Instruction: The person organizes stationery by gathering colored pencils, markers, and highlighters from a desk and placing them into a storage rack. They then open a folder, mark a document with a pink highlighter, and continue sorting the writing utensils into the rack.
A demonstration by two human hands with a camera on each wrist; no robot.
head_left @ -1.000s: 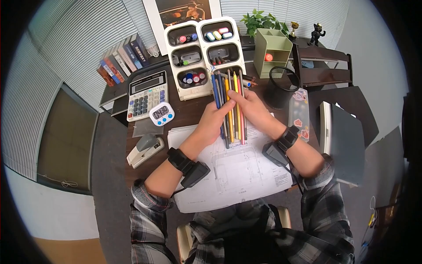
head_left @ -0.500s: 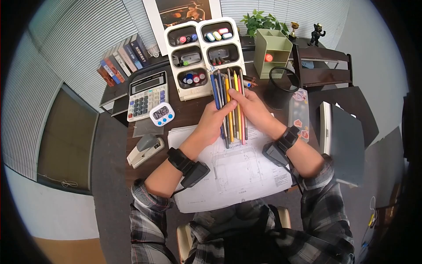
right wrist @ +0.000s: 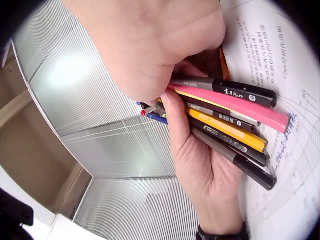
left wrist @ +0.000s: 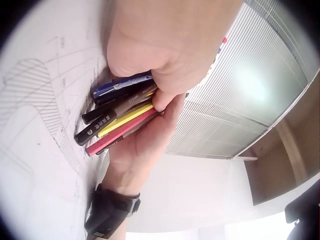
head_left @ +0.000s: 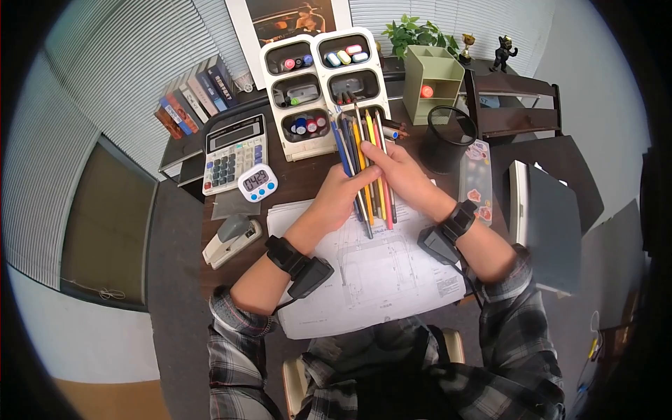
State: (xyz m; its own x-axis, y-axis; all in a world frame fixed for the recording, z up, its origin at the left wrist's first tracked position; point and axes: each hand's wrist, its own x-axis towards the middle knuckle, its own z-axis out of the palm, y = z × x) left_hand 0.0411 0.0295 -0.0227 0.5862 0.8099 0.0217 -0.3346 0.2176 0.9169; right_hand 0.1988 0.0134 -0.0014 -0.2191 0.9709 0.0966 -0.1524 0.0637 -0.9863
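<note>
Grasping a fat ol' bunch of pencils (head_left: 358, 133) from both sides with left hand (head_left: 337, 194) and right hand (head_left: 406, 178). Holding it over printed sheets (head_left: 315, 301), aiming at the white organizer (head_left: 320, 80).

Looks like office: dark desk (head_left: 297, 183), calculator (head_left: 225, 162), stapler (head_left: 232, 239), stacked technical drawings (head_left: 364, 297), compartmented pen organizer (head_left: 309, 151), row of books (head_left: 198, 96) at back, slatted blinds (head_left: 115, 70).

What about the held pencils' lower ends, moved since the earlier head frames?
Yes, slightly: the lower ends of the held pencils have shifted toward the right of the head view, judged against the printed paper beneath.
</note>
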